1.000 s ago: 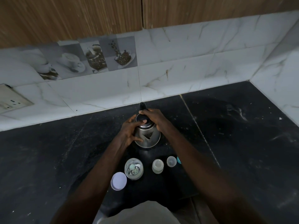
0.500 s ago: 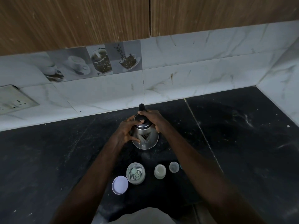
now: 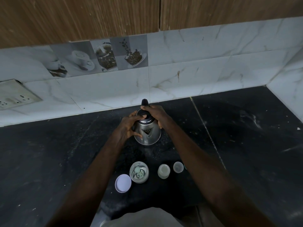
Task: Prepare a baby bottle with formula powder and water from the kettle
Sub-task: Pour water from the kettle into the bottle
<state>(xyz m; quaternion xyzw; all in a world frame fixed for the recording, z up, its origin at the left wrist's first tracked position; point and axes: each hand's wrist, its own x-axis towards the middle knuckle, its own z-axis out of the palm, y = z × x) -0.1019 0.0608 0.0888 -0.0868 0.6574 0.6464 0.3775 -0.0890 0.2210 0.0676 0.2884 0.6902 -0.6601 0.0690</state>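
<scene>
shiny steel kettle (image 3: 148, 134) sits on the black counter (image 3: 49, 153) near the wall. the left hand (image 3: 128, 126) curls its fingers round the kettle's side and lid, and the right hand (image 3: 156, 114) curls round its black handle on top. closer in sit an open jar (image 3: 139, 172), a white lid (image 3: 123, 183) just beside it, a small bottle (image 3: 163, 171) and a little cap (image 3: 178, 167).

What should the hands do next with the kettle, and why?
Probably lift the kettle by its handle with the right hand and tilt its spout over the bottle. Both hands hold the kettle, the left hand at its side; it stands on the counter, spout toward the bottle, which looks open.
</scene>
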